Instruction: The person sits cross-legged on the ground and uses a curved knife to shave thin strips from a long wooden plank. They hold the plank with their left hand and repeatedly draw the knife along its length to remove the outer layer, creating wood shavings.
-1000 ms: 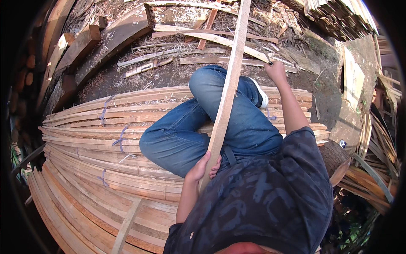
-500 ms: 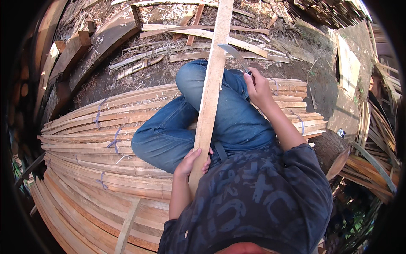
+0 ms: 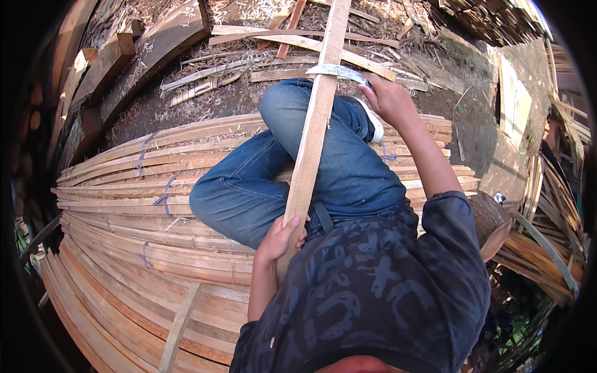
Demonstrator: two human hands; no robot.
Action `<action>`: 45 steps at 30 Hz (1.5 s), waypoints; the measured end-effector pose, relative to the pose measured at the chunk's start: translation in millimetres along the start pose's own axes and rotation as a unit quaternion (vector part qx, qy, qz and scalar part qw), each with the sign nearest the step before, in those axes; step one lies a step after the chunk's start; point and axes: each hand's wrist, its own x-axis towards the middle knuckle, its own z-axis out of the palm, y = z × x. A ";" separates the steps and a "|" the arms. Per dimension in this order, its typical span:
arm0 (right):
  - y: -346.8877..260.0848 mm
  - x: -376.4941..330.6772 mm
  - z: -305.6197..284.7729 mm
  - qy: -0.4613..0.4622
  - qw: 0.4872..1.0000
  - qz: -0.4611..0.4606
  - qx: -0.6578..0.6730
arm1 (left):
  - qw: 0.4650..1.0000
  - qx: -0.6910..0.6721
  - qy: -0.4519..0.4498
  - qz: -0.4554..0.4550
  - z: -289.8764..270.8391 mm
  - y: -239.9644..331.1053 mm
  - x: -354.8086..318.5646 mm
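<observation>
A long wooden slat slants across my crossed legs, its lower end against my shirt and its upper end past the frame's top edge. My left hand is closed round the slat near its lower end, thumb on top and fingertips showing at the right edge. Closed on the handle of a curved knife, my right hand is beyond my knees, to the right of the slat. The bright blade lies across the slat's upper part, its tip past the left edge. Most of the handle is hidden in my fist.
Bundles of slats tied with purple strips lie under and beside me. Thick beams rest at the far left. A wooden knife sheath lies among shavings and offcuts ahead. A log and scrap strips are at the right.
My right hand has moved slightly away and to the right. The knife blade has turned from slanting beside the slat to lying across it. My left hand keeps its grip.
</observation>
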 end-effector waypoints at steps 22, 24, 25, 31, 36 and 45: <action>-4.3 4.3 -6.2 -0.010 0.997 0.036 0.073 | 0.997 0.052 0.049 -0.015 -11.9 -7.9 -16.1; 24.9 8.6 -7.7 0.030 0.996 0.062 0.053 | 0.997 0.050 0.049 -0.012 -14.9 -10.9 -17.0; 26.4 8.3 -15.3 0.040 0.996 0.054 0.060 | 0.997 0.059 0.050 -0.009 -16.8 -9.8 -16.8; -59.6 -24.9 -15.9 -0.068 0.983 -0.109 0.132 | 0.998 0.040 0.031 -0.029 -22.3 -3.0 -25.1; -4.6 2.1 -5.6 -0.048 0.998 -0.025 0.011 | 0.999 0.029 0.015 -0.040 -39.4 -16.0 -46.2; -65.9 -25.2 -6.7 -0.074 0.993 -0.092 0.009 | 0.998 0.047 0.034 -0.027 -45.7 -17.6 -36.4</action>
